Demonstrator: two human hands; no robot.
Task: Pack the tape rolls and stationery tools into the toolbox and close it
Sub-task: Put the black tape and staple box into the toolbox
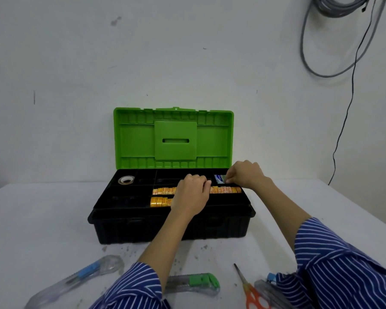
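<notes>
Your toolbox sits open on the white table, its green lid standing upright at the far side against the wall. The black tray on top is split into compartments. A tape roll lies flat in the far left compartment. Two rows of small orange tape rolls fill the long slots in the middle, the farther row running almost to the right wall of the tray, the nearer row showing only at its left end. Your left hand rests palm down over these rows, fingers curled at the divider behind them; whether it grips anything you cannot tell from here. Your right hand is at the far right compartment, fingertips pinched on a small blue and white packet that lies in it. Still out on the near table: a clear cutter with a blue slider at the left, a cutter with a green slider between your forearms, orange scissors to its right, and just beside them another clear cutter, partly hidden under your right sleeve. Grey cables hang on the wall at the far right.
</notes>
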